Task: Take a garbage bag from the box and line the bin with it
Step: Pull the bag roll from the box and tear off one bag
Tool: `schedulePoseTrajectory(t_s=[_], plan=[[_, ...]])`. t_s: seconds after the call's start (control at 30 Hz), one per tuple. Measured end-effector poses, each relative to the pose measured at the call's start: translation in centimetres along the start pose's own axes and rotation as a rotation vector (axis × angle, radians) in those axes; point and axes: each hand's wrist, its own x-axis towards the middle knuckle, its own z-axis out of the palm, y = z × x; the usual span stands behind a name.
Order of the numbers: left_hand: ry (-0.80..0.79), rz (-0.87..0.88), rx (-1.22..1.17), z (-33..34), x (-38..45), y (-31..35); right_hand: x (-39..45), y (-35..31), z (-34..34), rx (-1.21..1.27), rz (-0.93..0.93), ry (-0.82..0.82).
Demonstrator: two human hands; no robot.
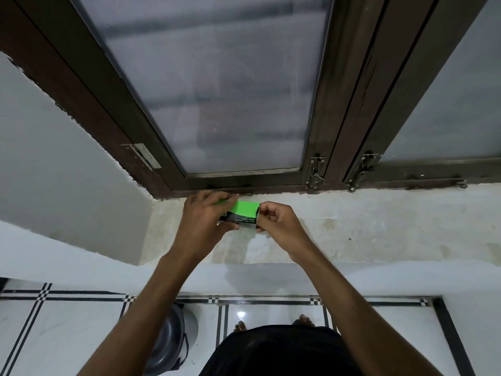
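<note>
A small green and black garbage bag box is held over the pale window sill, just below the window frame. My left hand grips the box's left end, fingers over the top and thumb underneath. My right hand has its fingers curled at the box's right end, pinching the torn flap there. No bag shows outside the box. A dark grey bin stands on the floor at the lower left, partly hidden behind my left forearm.
A brown-framed window with frosted panes rises behind the sill, with metal latches at its lower edge. White floor tiles with black lines lie below. My bare feet stand near the wall, right of the bin.
</note>
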Motion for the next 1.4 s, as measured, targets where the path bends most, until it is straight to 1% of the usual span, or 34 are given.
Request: schedulePoseTrajectory(t_s=[0.1, 0.23, 0.4, 0.5, 0.63, 0.73, 0.8, 0.87, 0.9, 0.93, 1.0, 1.03, 1.1, 1.17, 1.23, 1.27, 1.33, 1.4], plan=[[-0.039, -0.025, -0.084, 0.3, -0.3, -0.7, 0.1, -0.3, 0.0, -0.062, -0.014, -0.051], [-0.082, -0.047, -0.123, 0.4, -0.3, -1.4, -0.1, -0.6, -0.2, -0.12, -0.019, -0.059], [-0.095, -0.119, -0.158, 0.1, -0.5, -3.4, -1.0, -0.8, -2.4, -0.196, 0.011, 0.016], [-0.139, -0.168, -0.166, 0.5, -1.0, -4.5, -1.7, 0.0, -4.2, -0.26, 0.03, 0.044], [-0.155, -0.238, -0.147, 0.9, -2.1, -7.2, -2.7, 1.1, -6.4, -0.356, 0.064, 0.119], [-0.213, -0.236, -0.139, 0.8, -3.1, -8.4, -3.2, 1.3, -7.7, -0.514, 0.076, 0.137], [-0.23, -0.233, -0.141, 0.5, -3.4, -8.0, -3.2, 1.0, -7.6, -0.688, 0.001, 0.189], [-0.142, -0.24, -0.181, -0.2, -3.6, -7.1, -3.0, 0.0, -6.9, -0.749, -0.188, 0.232], [-0.072, -0.237, -0.19, -0.7, -3.4, -6.6, -2.6, -0.6, -6.6, -0.762, -0.257, 0.21], [0.0, -0.238, -0.198, -1.2, -3.4, -6.0, -2.2, -1.2, -6.3, -0.807, -0.289, 0.146], [0.1, -0.267, -0.265, -1.8, -3.2, -4.5, -1.0, -1.6, -5.7, -1.001, -0.254, -0.041], [0.125, -0.278, -0.31, -1.9, -3.2, -3.5, -0.5, -1.5, -5.4, -1.099, -0.228, -0.12], [0.106, -0.286, -0.397, -1.4, -3.4, -1.2, 0.2, -0.7, -4.6, -1.19, -0.226, -0.179], [0.047, -0.31, -0.503, -0.5, -3.7, 0.8, 0.3, -0.1, -4.4, -1.161, -0.237, -0.142], [0.006, -0.379, -0.615, 0.6, -4.2, 2.2, -0.1, 0.2, -4.6, -1.056, -0.2, -0.089], [-0.006, -0.426, -0.674, 1.0, -4.3, 2.8, -0.4, 0.2, -4.8, -0.936, -0.155, -0.059], [-0.035, -0.528, -0.798, 1.8, -4.5, 3.9, -1.2, -0.2, -5.3, -0.57, -0.037, -0.009], [-0.075, -0.598, -0.926, 2.5, -4.3, 5.0, -2.1, -1.0, -5.6, -0.262, 0.021, 0.018]])
